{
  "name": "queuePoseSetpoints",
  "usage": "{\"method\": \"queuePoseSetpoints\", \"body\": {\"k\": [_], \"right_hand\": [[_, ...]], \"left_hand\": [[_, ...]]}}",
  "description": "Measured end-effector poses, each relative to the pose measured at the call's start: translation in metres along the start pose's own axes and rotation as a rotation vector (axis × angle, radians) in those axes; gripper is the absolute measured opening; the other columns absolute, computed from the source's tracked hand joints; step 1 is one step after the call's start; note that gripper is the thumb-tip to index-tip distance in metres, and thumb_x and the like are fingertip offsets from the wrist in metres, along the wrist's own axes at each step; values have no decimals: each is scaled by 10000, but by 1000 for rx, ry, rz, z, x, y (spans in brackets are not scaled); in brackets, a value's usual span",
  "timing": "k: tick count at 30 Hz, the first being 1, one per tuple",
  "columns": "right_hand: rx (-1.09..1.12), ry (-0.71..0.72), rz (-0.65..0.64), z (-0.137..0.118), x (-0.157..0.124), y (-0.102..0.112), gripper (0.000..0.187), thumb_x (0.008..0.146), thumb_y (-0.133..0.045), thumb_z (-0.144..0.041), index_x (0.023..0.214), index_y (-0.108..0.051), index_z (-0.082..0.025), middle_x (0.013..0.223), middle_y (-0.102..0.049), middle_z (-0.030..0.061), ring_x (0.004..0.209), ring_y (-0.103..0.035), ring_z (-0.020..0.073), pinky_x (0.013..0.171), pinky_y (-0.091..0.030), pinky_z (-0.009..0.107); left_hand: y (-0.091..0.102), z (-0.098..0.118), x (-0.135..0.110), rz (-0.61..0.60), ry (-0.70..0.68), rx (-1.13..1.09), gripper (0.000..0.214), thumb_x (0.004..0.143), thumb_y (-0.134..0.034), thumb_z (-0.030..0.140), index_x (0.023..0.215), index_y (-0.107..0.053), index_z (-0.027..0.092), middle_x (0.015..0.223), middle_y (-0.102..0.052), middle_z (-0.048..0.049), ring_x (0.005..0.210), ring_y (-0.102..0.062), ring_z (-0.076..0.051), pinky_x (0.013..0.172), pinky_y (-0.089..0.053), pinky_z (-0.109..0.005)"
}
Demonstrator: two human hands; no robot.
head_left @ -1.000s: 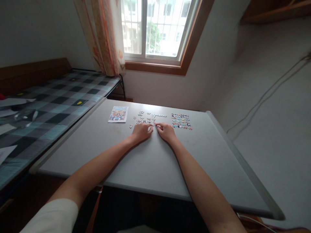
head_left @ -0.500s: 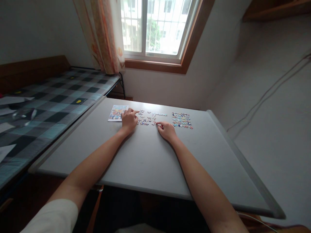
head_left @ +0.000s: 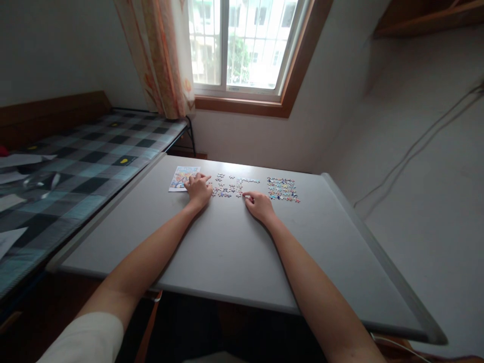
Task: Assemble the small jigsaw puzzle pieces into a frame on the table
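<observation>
Near a window (head_left: 245, 50), grey table (head_left: 227, 252), puzzle pieces (head_left: 282, 189), checked bed (head_left: 113, 138)

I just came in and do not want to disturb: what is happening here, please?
A person is working at a grey table. The left hand partly covers a printed picture, beside scattered puzzle pieces. The right hand is at the near end of an angled row of pieces; another group of pieces lies to its right.

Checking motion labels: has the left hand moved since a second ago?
Yes: the left hand moved leftward, toward the printed picture, now overlapping its right side.
</observation>
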State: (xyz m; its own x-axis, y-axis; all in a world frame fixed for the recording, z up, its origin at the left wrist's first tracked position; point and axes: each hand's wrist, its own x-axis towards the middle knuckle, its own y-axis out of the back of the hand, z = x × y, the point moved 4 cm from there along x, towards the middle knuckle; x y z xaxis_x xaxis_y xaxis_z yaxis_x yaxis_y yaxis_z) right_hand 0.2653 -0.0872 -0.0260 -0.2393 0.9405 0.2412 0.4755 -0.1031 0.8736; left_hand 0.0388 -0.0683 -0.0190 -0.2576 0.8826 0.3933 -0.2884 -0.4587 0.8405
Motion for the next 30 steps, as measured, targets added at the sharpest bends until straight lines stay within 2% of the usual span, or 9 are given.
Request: {"method": "queuePoseSetpoints", "body": {"k": [7, 11, 17, 21, 23, 28, 30], "right_hand": [[-4, -2, -7, -3, -1, 3, 299, 839, -487, -242, 1051, -697, -258, 868, -683, 22, 802, -588, 159, 754, -379, 265], [-2, -3, -8, -3, -1, 3, 301, 837, -488, -236, 1053, -697, -256, 864, -681, 24, 809, -586, 161, 758, -379, 265], [11, 4, 4, -1, -1, 1, 304, 835, -484, -247, 1048, -699, -261, 880, -687, 20, 790, -585, 161, 742, -373, 269], [6, 2, 6, -2, 0, 1, 302, 832, -488, -235, 1048, -698, -260, 867, -686, 19, 796, -589, 161, 739, -378, 264], [2, -1, 4, -2, -1, 1, 297, 837, -489, -245, 1048, -699, -260, 856, -685, 21, 799, -591, 163, 738, -382, 263], [8, 7, 7, -2, -1, 1, 298, 840, -485, -245, 1048, -697, -263, 875, -691, 21, 823, -596, 167, 755, -384, 268], [8, 5, 0, -3, -1, 1, 299, 834, -486, -230, 1046, -696, -262, 886, -693, 22, 835, -597, 167, 764, -382, 270]], "left_hand": [[-1, -4, 1, -31, 14, -61, 476, 760, -438, 66, 1101, -687, 285, 1127, -603, -79, 1084, -463, -301, 886, -351, -466], [0, -5, 3, -40, 37, -92, 482, 751, -421, 52, 1069, -701, 283, 1102, -615, -78, 1076, -470, -292, 881, -357, -455], [1, -2, 2, 0, 6, -108, 375, 795, -452, 148, 1033, -713, 272, 1080, -629, -72, 1068, -483, -290, 898, -363, -462], [0, 5, 7, 12, -35, -107, 326, 824, -469, 227, 1050, -702, 260, 1096, -625, -71, 1074, -488, -277, 897, -387, -424], [-2, 11, 17, -25, -73, -79, 316, 821, -492, 253, 1064, -694, 258, 1113, -615, -81, 1093, -486, -277, 902, -395, -410], [-16, 25, 61, -291, -285, -41, 324, 803, -534, 279, 1085, -690, 240, 1161, -616, -80, 1100, -520, -249, 928, -407, -362], [-20, 26, 79, -339, -298, -25, 329, 789, -550, 273, 1082, -692, 223, 1174, -628, -81, 1090, -539, -244, 923, -410, -354]]}}
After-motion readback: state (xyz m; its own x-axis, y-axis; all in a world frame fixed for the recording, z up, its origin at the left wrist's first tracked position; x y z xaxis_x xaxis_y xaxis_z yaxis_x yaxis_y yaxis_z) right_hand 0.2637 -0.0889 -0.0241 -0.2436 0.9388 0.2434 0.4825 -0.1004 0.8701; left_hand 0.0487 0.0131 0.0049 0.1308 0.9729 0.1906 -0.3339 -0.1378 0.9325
